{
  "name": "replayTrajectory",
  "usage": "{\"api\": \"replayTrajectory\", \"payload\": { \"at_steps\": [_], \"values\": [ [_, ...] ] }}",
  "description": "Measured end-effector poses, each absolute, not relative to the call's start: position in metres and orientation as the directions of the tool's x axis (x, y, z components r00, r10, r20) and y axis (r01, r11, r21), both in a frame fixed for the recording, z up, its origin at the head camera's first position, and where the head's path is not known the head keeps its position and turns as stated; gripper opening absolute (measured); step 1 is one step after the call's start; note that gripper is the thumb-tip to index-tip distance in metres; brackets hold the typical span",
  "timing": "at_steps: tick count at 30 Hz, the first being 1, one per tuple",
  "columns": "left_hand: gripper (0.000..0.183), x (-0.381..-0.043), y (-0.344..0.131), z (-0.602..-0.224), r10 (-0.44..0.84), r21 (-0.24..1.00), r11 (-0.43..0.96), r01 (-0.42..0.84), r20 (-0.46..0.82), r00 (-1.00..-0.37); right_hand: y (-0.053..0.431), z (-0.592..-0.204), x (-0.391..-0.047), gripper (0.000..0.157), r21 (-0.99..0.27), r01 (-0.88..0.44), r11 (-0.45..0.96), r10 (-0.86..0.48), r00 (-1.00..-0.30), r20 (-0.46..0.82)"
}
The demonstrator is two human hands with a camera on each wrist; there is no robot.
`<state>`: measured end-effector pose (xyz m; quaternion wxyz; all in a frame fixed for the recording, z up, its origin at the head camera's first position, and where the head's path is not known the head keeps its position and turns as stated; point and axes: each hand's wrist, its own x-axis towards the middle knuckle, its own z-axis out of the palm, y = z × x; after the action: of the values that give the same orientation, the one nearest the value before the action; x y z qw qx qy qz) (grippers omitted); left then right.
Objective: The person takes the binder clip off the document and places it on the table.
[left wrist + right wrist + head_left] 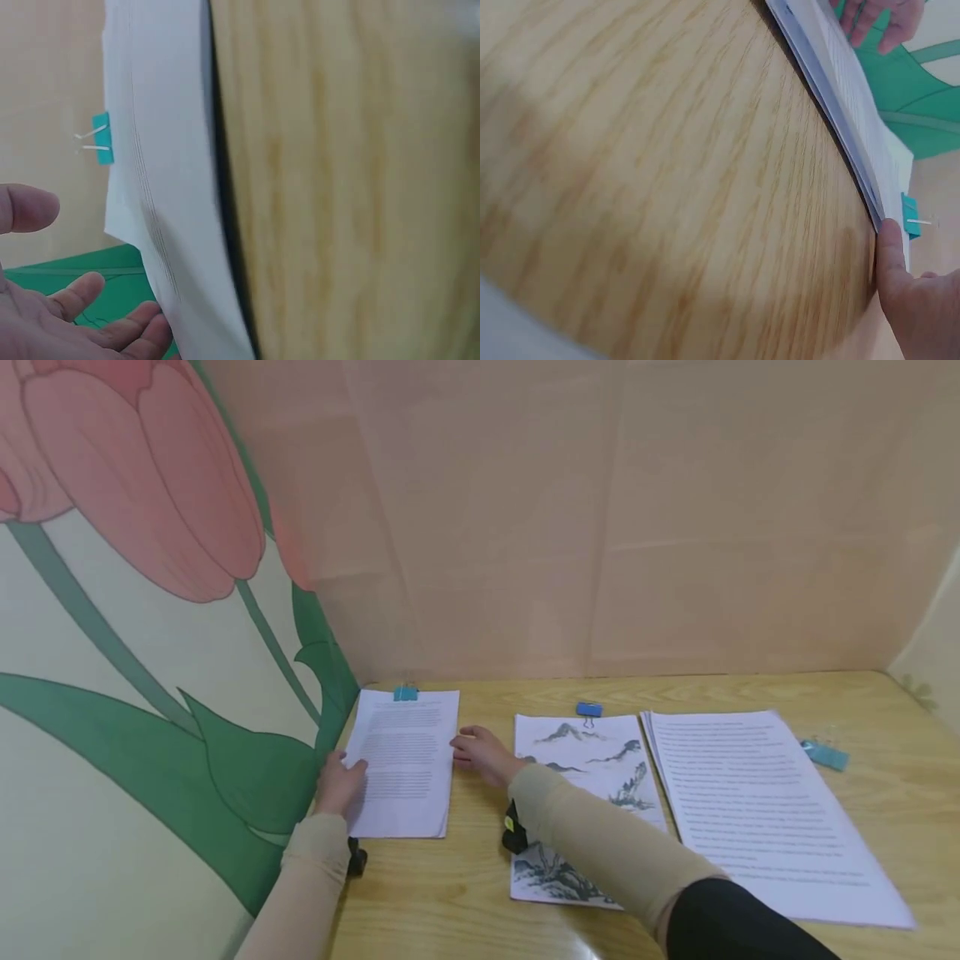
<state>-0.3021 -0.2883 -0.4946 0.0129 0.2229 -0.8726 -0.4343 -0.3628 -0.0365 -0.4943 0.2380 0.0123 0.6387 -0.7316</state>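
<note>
A stack of printed paper (pixel 397 760) lies at the left of the table, with a teal binder clip (pixel 406 693) at its top edge. My left hand (pixel 340 783) is at the stack's left side. Its fingertips touch the paper edge in the left wrist view, thumb held apart. On the opposite side is my right hand (pixel 487 753), higher up. In the right wrist view its thumb (pixel 890 251) lies against the stack's edge near the clip; its other fingers are mostly hidden.
Under my right forearm lies a sheet with ink-painted mountains (pixel 566 877), a blue binder clip (pixel 589 709) above it. Farther right are a larger stack of printed sheets (pixel 765 810) and a loose teal binder clip (pixel 825 755). A tulip-patterned wall (pixel 225 760) borders the table's left side.
</note>
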Motion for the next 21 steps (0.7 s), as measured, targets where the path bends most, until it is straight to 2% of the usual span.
{"api": "replayTrajectory", "payload": {
  "at_steps": [4, 13, 17, 21],
  "values": [
    [0.066, -0.301, -0.289, -0.496, -0.392, 0.778, 0.513, -0.363, -0.164, -0.905, -0.034, -0.497, -0.364, 0.058, -0.924, 0.371, -0.093, -0.322, -0.889, -0.324],
    [0.059, -0.297, -0.287, -0.497, -0.378, 0.852, 0.425, -0.307, -0.141, -0.915, -0.029, -0.498, -0.364, 0.063, -0.944, 0.329, -0.007, -0.291, -0.904, -0.313],
    [0.05, -0.294, -0.287, -0.495, -0.384, 0.872, 0.398, -0.286, -0.125, -0.915, -0.027, -0.497, -0.363, 0.057, -0.947, 0.319, 0.049, -0.268, -0.909, -0.32],
    [0.044, -0.29, -0.29, -0.492, -0.381, 0.899, 0.333, -0.285, -0.148, -0.913, -0.028, -0.496, -0.362, 0.04, -0.944, 0.315, 0.097, -0.262, -0.907, -0.33]
  ]
}}
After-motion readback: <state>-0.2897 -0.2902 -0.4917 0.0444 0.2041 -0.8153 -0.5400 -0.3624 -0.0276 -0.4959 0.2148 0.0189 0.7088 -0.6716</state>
